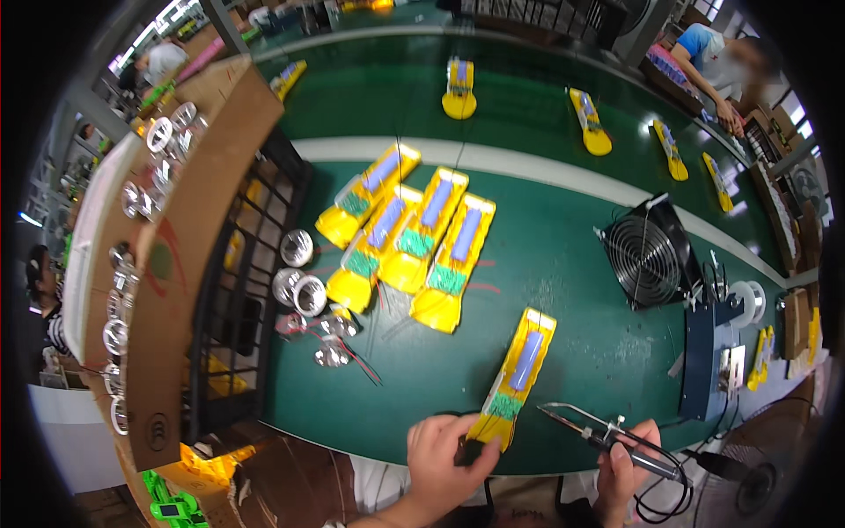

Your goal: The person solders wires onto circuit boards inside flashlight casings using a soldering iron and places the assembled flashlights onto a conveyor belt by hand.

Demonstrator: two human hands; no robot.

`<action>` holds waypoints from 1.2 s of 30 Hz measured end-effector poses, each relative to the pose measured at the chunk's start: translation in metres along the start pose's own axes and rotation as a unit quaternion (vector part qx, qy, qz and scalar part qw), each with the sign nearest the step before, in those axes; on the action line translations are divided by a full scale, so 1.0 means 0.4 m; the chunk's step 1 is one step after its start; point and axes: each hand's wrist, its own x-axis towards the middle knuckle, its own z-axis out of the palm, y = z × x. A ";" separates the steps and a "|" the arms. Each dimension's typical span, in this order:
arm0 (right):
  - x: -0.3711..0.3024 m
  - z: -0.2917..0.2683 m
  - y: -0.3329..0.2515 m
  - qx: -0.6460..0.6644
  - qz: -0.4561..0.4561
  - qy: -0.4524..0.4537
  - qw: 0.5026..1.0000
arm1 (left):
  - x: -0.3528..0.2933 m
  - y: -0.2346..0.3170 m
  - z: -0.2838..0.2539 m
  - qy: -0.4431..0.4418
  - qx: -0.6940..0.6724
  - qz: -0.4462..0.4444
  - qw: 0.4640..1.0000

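My left hand [447, 453] pinches the lower end of a yellow flashlight housing [500, 407] at the table's near edge. A blue-purple battery cell [527, 361] and a green circuit board [504, 406] sit in it. In my right hand [623, 471] is a soldering iron [638, 458] with a thin metal guide tube beside its tip. The tip points left toward the board and appears apart from it. Several more yellow housings [440, 275] with cells and boards lie in a group beyond my left hand. Shiny round reflectors [309, 295], some with red and black wires, lie left of them.
A black fan [645, 255] stands at the right, near a blue-grey soldering unit [709, 356] and a solder spool [748, 303]. On the left are a black crate [251, 290] and a cardboard box [180, 264]. Housings lie along a green conveyor [519, 88]; another person works far right.
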 end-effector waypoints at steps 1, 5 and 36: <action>0.007 -0.010 0.017 -0.005 -0.011 0.017 1.000 | 0.021 0.006 -0.001 -0.035 0.019 0.008 0.999; 0.031 -0.058 0.047 0.043 0.018 0.022 0.999 | 0.090 0.059 0.008 -0.185 0.161 -0.007 0.969; 0.097 -0.114 0.060 -0.034 0.015 0.045 0.998 | 1.164 -0.148 0.113 0.022 0.117 0.063 0.991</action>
